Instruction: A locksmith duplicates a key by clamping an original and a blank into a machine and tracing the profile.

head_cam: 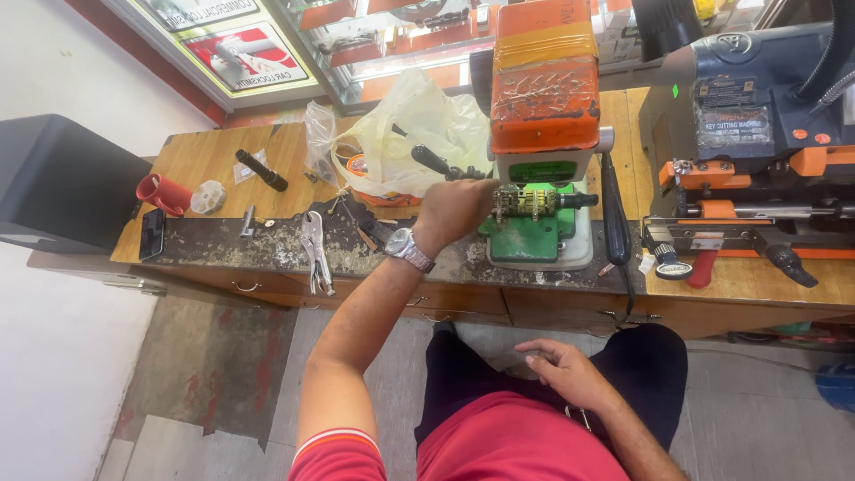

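My left hand (pixel 456 210), with a silver watch on its wrist, reaches forward to the clamp carriage (pixel 533 203) of an orange and green key cutting machine (pixel 543 134) on the wooden workbench (pixel 739 283). Its fingers curl against the left end of the carriage, by a black lever handle (pixel 433 160). What they grip is hidden behind the hand. My right hand (pixel 566 370) rests on my lap over dark trousers, fingers loosely spread, holding nothing.
A second, dark blue and orange cutting machine (pixel 757 142) fills the bench's right side. Locking pliers (pixel 314 251), a black torch (pixel 261 169), a red cup (pixel 162 192), a phone (pixel 151 233) and a plastic bag (pixel 414 134) lie to the left. A black case (pixel 62 183) stands at far left.
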